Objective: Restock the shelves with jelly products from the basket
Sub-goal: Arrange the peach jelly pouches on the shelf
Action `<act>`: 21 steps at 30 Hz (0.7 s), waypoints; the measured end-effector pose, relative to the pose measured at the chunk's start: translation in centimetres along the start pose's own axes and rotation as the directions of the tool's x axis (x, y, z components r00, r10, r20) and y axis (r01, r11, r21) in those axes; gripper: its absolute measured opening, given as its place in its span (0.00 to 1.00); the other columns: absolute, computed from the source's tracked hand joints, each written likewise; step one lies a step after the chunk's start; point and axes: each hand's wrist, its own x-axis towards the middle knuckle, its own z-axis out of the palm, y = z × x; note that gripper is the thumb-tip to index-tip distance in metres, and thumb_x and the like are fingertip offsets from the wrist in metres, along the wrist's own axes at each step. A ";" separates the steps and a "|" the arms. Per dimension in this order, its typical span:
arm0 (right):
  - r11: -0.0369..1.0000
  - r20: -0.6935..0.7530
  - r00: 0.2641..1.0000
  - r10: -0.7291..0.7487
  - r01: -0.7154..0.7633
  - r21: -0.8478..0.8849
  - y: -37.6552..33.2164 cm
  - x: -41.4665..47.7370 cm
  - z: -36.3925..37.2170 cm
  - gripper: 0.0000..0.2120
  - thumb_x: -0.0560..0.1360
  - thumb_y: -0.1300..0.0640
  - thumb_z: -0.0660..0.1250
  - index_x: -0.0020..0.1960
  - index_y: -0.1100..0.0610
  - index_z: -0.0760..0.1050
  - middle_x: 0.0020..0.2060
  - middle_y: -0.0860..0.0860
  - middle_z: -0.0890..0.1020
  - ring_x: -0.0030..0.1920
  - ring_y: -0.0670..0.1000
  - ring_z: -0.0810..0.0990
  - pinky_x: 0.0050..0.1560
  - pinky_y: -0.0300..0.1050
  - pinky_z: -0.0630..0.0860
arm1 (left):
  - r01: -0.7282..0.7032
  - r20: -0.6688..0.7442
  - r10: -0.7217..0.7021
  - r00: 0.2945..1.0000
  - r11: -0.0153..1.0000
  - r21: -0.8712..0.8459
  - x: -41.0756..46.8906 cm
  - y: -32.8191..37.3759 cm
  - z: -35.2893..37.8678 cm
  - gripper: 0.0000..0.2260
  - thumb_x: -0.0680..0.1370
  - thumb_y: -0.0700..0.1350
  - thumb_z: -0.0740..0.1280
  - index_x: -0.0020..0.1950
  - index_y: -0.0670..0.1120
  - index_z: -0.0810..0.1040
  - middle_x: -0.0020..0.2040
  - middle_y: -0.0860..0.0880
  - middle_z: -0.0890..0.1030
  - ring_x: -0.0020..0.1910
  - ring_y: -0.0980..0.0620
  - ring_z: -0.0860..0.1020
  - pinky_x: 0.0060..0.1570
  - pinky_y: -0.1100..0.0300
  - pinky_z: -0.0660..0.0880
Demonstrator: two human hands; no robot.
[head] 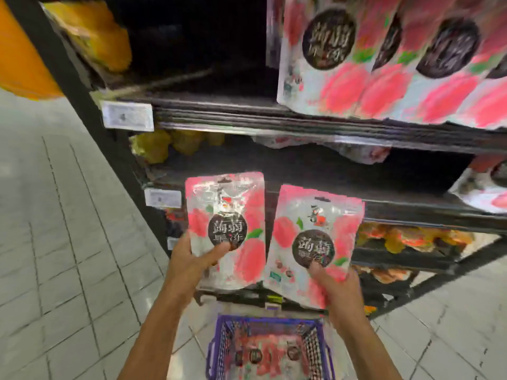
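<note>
Head view: left hand grips one pink jelly pouch by its lower edge, thumb across the front; right hand grips a second pouch likewise. Both pouches are upright before the shelf's front edge, above the purple basket holding more pouches.

Two glossy pink-and-white plastic jelly pouches are being held directly above one purple plastic mesh basket. Two white rectangular price tags are showing up-left of that basket.

Grey tiled floor; yellow packets; price tag.
</note>
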 end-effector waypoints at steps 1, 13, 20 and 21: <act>0.999 -0.003 0.999 -0.046 0.046 0.007 -1.8 -0.1 0.1 0.36 0.52 0.40 0.84 0.55 0.55 0.81 0.45 0.58 0.86 0.45 0.58 0.86 0.43 0.55 0.82 | -0.045 -0.006 0.045 0.999 0.999 -0.008 0.0 1.7 0.3 0.19 0.64 0.51 0.79 0.53 0.62 0.80 0.50 0.53 0.86 0.47 0.54 0.85 0.39 0.62 0.80; 0.887 0.075 0.888 -0.454 0.458 -0.058 -15.7 -0.6 1.7 0.21 0.59 0.43 0.81 0.49 0.47 0.83 0.43 0.50 0.87 0.46 0.55 0.86 0.45 0.52 0.82 | -0.307 -0.146 0.306 0.941 0.952 0.014 -0.6 12.0 2.5 0.22 0.59 0.53 0.77 0.51 0.49 0.81 0.42 0.53 0.87 0.40 0.56 0.85 0.31 0.66 0.78; 0.869 0.106 0.867 -0.486 0.493 -0.049 -18.4 -0.6 4.3 0.17 0.59 0.46 0.79 0.45 0.46 0.83 0.44 0.51 0.87 0.44 0.52 0.87 0.40 0.53 0.84 | -0.335 -0.198 0.335 0.921 0.942 0.032 0.4 14.4 1.0 0.26 0.59 0.53 0.77 0.54 0.48 0.80 0.46 0.50 0.86 0.45 0.49 0.85 0.38 0.56 0.81; 0.868 0.097 0.867 -0.488 0.494 -0.045 -18.6 -0.5 4.7 0.16 0.58 0.45 0.79 0.45 0.45 0.82 0.43 0.50 0.87 0.44 0.52 0.87 0.40 0.52 0.84 | -0.342 -0.204 0.340 0.918 0.939 0.027 0.7 14.8 0.7 0.25 0.59 0.53 0.77 0.54 0.47 0.80 0.46 0.50 0.86 0.44 0.49 0.85 0.37 0.57 0.81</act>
